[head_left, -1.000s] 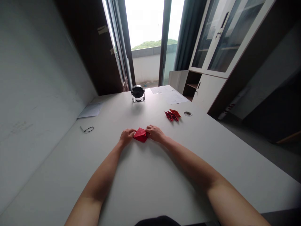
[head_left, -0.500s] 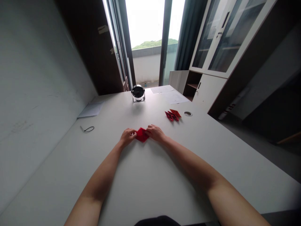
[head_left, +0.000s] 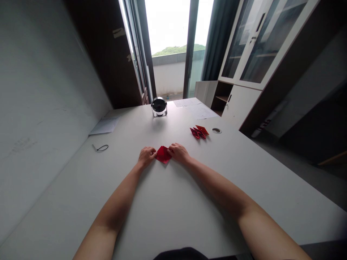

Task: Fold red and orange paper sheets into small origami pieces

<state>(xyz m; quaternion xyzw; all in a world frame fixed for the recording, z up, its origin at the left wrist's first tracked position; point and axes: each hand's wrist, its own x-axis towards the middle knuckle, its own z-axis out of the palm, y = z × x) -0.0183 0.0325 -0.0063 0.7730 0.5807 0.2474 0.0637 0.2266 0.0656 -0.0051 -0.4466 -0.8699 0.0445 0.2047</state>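
A piece of folded red paper (head_left: 163, 155) rests on the white table, one corner pointing toward me. My left hand (head_left: 146, 156) pinches its left corner between thumb and fingers. At the right corner, my right hand (head_left: 179, 152) is closed on the paper in the same way. Further back to the right lie several folded red paper pieces (head_left: 199, 132), set close together, and neither hand touches them.
A round black device on a metal stand (head_left: 159, 107) is at the back. Paper sheets (head_left: 199, 109) lie back right, another sheet (head_left: 104, 125) at left. A black cable tie (head_left: 102, 148) sits near the wall. A cable hole (head_left: 216, 130) is at right.
Both hands stay at the corners of the red paper, almost unmoved. The paper's folds look slightly shifted and its faces a little flatter.
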